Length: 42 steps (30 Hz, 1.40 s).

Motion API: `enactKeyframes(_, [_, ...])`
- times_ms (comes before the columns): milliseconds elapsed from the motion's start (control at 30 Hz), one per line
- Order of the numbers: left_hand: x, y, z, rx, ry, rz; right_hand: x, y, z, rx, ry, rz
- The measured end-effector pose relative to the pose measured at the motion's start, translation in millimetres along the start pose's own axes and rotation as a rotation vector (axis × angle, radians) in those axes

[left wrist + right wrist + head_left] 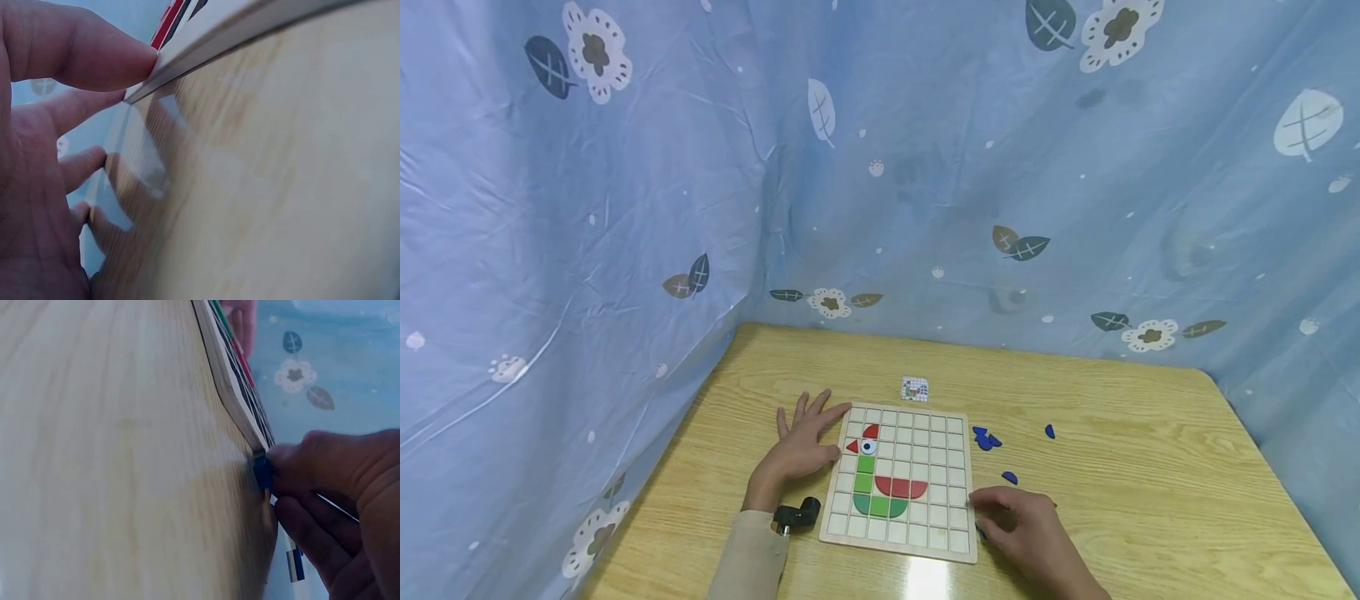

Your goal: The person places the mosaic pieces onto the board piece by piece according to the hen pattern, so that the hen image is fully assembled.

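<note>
A square wooden grid board (917, 546) lies on the table, bearing a bird figure made of red, green and eye-marked pieces. At its left edge my left hand (805, 446) is spread, the index fingertip at the upper corner and the thumb against the side. The left wrist view shows that thumb (112, 53) touching the board's rim. My right hand (1026, 525) bends its fingers beside the right edge. A small blue piece (262, 470) is at its thumb tip, partly hidden in the head view; I cannot tell whether it is pinched.
Several blue pieces (985, 440) lie just right of the board, with a blue half-round (1010, 477) and another blue piece (1049, 431) farther out. A small pattern card (914, 389) sits beyond the board. A patterned blue curtain (925, 167) hangs behind the table (1150, 467).
</note>
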<state>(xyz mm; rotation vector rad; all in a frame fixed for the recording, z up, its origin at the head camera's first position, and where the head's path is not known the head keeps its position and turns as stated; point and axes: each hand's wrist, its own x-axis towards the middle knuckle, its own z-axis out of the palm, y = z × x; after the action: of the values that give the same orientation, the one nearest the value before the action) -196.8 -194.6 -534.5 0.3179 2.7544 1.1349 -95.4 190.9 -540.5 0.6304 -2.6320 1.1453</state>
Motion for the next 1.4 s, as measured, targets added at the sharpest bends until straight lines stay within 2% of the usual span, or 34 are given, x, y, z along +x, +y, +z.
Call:
enactKeyframes(133, [-0.2,0.7,-0.5,-0.015,-0.003,-0.004,-0.3,-0.1,2.5,-0.045,0.058,0.037])
enactKeyframes(267, [-0.3,0.8,-0.4,-0.011,0.002,-0.004,-3.0,1.0,-0.4,-0.061,0.096,0.11])
enactKeyframes(367, [-0.4,0.7,-0.6,-0.009,0.004,-0.004,-6.5,3.1,-5.3,-0.053,0.093,0.148])
enactKeyframes(567, [-0.5,0.9,-1.6,-0.014,-0.003,-0.002,-17.5,8.5,-16.9,-0.033,0.088,0.136])
enactKeyframes(733, [-0.4,0.8,-2.0,-0.013,-0.004,-0.001,-24.9,10.9,-23.8,-0.017,0.074,0.16])
enactKeyframes(833, [-0.2,-0.1,-1.4,-0.009,-0.006,-0.003,-27.9,12.3,-26.0,-0.029,0.069,0.143])
enactKeyframes(1033, [0.1,-1.8,-0.6,-0.01,-0.007,-0.005,-31.7,14.5,-26.9,-0.043,0.072,0.047])
enactKeyframes(1400, [0.1,-0.8,-0.4,-0.015,0.007,-0.003,-33.5,16.4,-25.1,-0.042,0.041,0.018])
